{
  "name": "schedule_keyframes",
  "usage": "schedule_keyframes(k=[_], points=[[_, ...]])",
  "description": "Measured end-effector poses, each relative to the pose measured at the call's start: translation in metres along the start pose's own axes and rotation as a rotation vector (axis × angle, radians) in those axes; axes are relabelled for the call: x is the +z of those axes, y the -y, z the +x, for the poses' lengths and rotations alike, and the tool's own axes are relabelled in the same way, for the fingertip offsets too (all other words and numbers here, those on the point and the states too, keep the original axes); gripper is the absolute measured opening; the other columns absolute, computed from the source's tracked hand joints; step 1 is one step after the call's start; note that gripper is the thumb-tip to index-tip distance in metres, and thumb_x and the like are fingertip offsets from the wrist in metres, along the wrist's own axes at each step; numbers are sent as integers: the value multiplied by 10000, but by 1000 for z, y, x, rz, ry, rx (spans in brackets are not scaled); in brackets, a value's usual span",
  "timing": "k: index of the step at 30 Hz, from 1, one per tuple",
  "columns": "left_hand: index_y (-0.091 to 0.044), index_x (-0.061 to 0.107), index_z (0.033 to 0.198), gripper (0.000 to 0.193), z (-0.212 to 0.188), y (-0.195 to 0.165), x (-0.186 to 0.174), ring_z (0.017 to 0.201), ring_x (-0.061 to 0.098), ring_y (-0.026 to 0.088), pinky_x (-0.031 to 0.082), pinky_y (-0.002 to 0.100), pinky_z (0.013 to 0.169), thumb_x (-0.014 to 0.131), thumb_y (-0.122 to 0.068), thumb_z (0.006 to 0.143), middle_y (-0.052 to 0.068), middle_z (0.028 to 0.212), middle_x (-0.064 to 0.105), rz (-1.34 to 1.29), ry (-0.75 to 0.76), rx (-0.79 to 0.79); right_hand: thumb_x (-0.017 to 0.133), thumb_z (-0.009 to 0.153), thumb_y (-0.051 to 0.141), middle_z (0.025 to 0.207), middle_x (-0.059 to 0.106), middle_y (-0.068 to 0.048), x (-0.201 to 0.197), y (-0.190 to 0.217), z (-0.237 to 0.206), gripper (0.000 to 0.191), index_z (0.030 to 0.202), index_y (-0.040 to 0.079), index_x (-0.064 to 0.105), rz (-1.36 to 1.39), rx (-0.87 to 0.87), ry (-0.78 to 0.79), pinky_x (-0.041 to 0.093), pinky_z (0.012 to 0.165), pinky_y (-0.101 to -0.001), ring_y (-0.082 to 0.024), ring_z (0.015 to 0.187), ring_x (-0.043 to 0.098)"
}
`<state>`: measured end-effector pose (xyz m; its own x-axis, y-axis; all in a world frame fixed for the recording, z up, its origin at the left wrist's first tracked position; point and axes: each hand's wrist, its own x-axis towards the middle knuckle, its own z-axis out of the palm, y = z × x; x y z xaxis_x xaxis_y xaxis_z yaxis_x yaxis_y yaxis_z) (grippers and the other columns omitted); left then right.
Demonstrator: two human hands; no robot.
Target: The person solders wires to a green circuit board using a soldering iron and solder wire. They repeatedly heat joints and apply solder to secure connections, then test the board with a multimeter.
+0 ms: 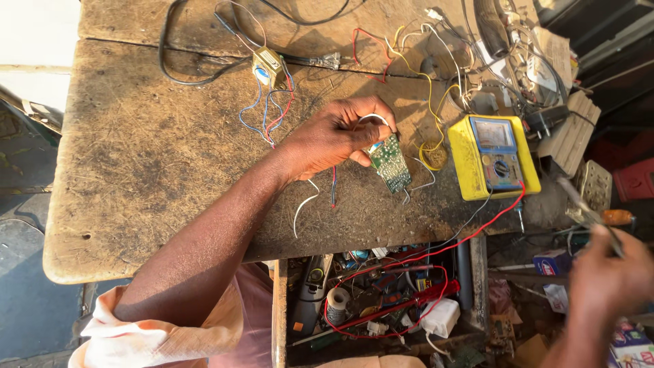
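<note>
My left hand (337,136) is over the middle of the worn wooden table (157,150) and grips a small green circuit board (390,163) by its upper end. White, red and blue wires (306,201) hang from the board and hand onto the table. My right hand (610,279) is low at the right edge, blurred, closed on a thin metal tool (589,215) that points up and left. A yellow multimeter (494,157) lies just right of the board, with a red lead (477,232) running down from it.
A small transformer (269,68) with red and blue wires sits at the table's back. Tangled wires and parts crowd the back right corner (504,54). An open drawer (381,300) below the table edge holds a spool, wires and small parts.
</note>
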<state>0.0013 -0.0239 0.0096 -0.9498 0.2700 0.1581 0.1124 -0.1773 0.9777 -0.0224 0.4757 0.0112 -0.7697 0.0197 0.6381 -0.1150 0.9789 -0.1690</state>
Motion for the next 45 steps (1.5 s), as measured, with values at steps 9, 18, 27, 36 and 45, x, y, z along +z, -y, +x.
schedule_keyframes(k=[9,18,27,36,45], points=[[-120,668,1183,188,0,5,-6,1020,638,97,677,333,795,592,-233,1054,-16,1045,627,-35,34,32,590,1230,75,987,644,-164,-18,9,-5,134,1238,-59,590,1144,163,157,542,697,-333,-168,779,659],[-73,659,1177,170,10,9,-20,990,633,115,730,367,824,604,-190,1067,24,1028,611,-148,57,49,672,1187,4,914,697,-247,-5,150,7,89,1175,-85,668,1335,-57,377,527,594,-375,-224,652,687],[-73,660,1170,152,6,8,3,1026,654,122,707,365,800,593,-158,1063,39,1102,642,-94,63,96,696,1137,48,924,716,-240,-7,146,-2,134,1169,-78,663,1386,-8,400,553,545,-345,-218,634,684],[-77,680,1174,152,9,11,6,1016,660,124,737,371,804,617,-164,1066,37,1090,655,-142,87,94,674,1146,26,921,717,-230,-5,141,-11,86,1171,-57,670,1417,83,382,542,548,-355,-199,621,677],[-62,697,1166,163,14,15,8,1027,678,127,737,380,798,635,-163,1053,44,1126,676,-179,79,114,699,1130,38,940,716,-208,5,138,-23,93,1202,-19,687,1541,108,400,556,560,-349,-188,682,679]])
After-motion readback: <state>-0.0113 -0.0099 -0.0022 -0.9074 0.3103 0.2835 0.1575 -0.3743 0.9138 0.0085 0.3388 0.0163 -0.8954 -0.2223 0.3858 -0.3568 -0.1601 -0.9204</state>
